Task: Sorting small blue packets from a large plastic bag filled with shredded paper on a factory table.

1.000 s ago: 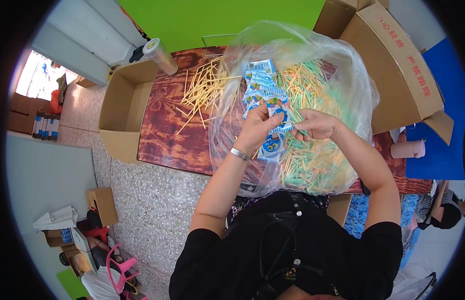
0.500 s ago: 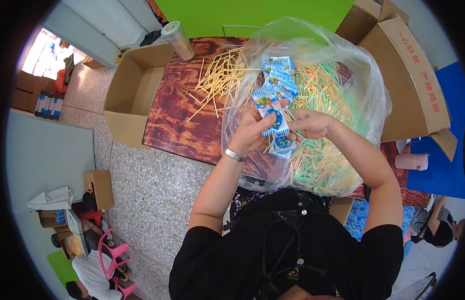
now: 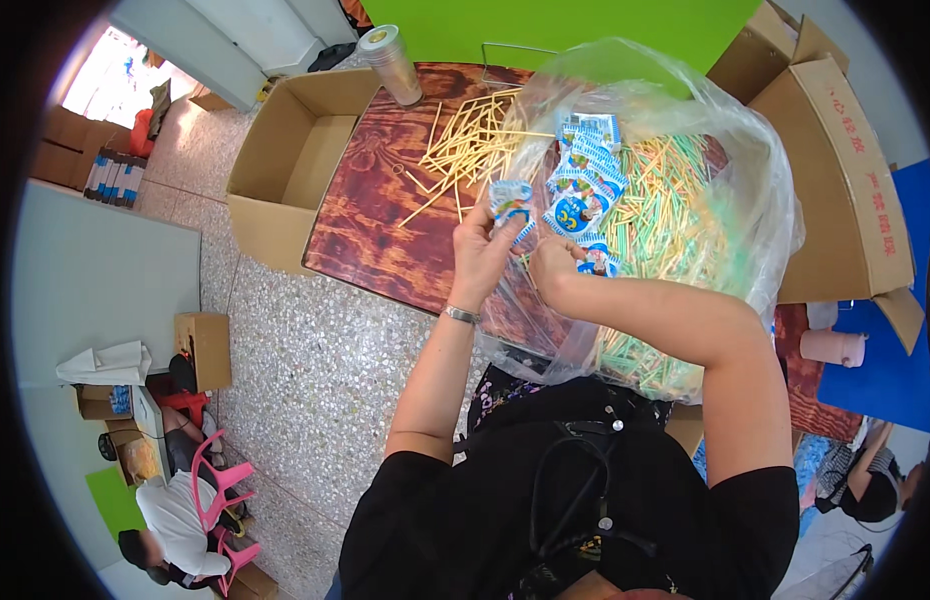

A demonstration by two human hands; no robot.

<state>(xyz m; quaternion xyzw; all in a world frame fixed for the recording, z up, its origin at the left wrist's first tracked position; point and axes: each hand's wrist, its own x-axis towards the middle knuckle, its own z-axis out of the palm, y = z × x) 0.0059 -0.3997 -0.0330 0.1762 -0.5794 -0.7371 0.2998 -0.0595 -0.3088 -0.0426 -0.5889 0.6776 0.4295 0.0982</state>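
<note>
Left hand [image 3: 482,255] has lifted 1 blue packet [image 3: 511,198].

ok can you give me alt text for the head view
A person's left hand holds a small blue-and-white printed packet while the right hand touches more such packets at the mouth of a large clear plastic bag of yellow and green sticks. Loose yellow sticks lie on the dark red-brown wooden table.

— What has been moved since 1 second ago?
— A blue-and-white packet [image 3: 512,197] has been lifted by the left hand [image 3: 482,255] away from the packet strip [image 3: 581,195]. The right hand [image 3: 551,268] has been drawn back below it.
</note>
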